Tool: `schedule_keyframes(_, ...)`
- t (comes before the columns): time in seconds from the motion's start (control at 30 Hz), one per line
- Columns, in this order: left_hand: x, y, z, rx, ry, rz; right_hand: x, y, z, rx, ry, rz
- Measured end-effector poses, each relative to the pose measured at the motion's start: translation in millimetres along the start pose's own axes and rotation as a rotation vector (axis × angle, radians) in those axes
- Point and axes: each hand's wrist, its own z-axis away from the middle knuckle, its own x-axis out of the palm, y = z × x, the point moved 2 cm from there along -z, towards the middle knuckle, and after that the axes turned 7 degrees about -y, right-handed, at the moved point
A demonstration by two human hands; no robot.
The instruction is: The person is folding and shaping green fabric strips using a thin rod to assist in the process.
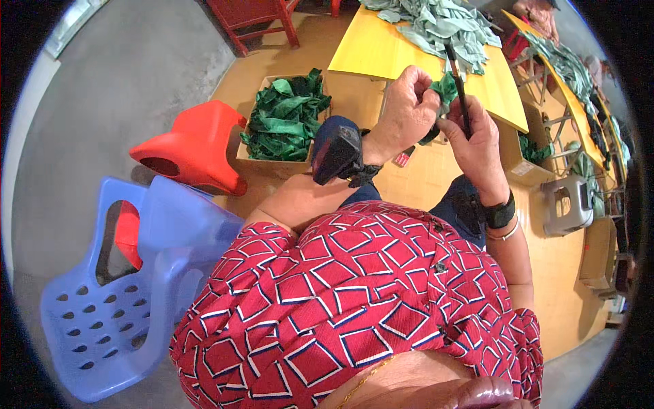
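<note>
Beside the yellow table, my left hand is closed in a pinch at the edge of a small green cloth piece. My right hand grips a long, thin dark rod, which points up and away over the table. The green cloth lies against the rod between my two hands, though I cannot make out whether it is around the rod or only beside it. On the table just beyond spreads a heap of pale green cloth pieces.
A cardboard box of darker green cloth pieces stands on the floor to the left. Near it are a red plastic stool and a blue plastic chair. At right are a grey stool, another box, and another person farther off.
</note>
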Motion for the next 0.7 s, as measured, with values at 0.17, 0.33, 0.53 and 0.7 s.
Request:
schedule_keyframes(0.17, 6, 28, 1, -0.158, -0.108, 0.057, -3, 3, -3, -0.047, 0.075, 0.061)
schedule_keyframes(0.33, 14, 32, 9, -0.162, -0.234, 0.169, -10, 16, -10, 0.003, 0.168, -0.018)
schedule_keyframes(0.53, 17, 13, 11, -0.073, -0.278, 0.175, -11, 17, -11, 0.139, 0.142, -0.400)
schedule_keyframes(0.7, 12, 24, 21, 0.062, -0.247, -0.088, -10, 33, 2, 0.184, 0.028, -0.602)
